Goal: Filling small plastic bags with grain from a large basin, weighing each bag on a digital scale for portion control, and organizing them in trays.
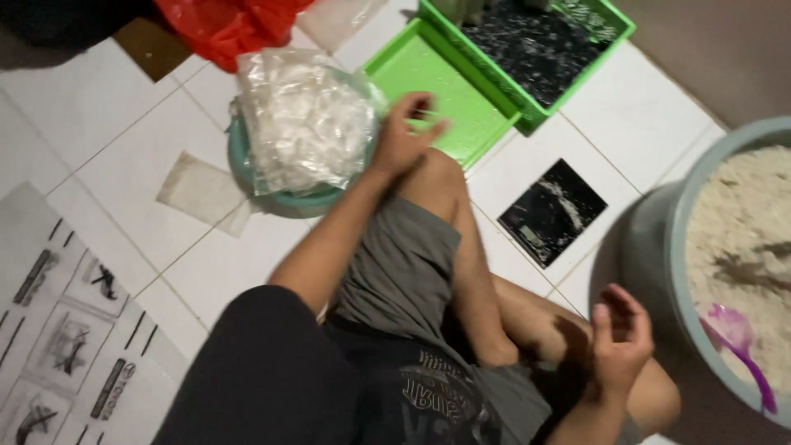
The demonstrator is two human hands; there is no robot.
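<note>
Left hand (pixel 404 136) pinching something small, resting just right of the bag-filled basin (pixel 280 198); right hand (pixel 620 338) hanging half-curled, empty, well apart from it

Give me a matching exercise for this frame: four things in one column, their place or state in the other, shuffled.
Things:
1. left hand
2. right hand
3. purple scoop
4. red plastic bag

Places or states:
A. lying in the grey tub of pale powder
B. at the top edge, behind the bowl of clear plastic bags
C. empty, fingers curled, beside the grey tub
D. stretched out past the knee, over the empty green tray

Pairs: 1-D, 2-C, 3-A, 4-B
</note>
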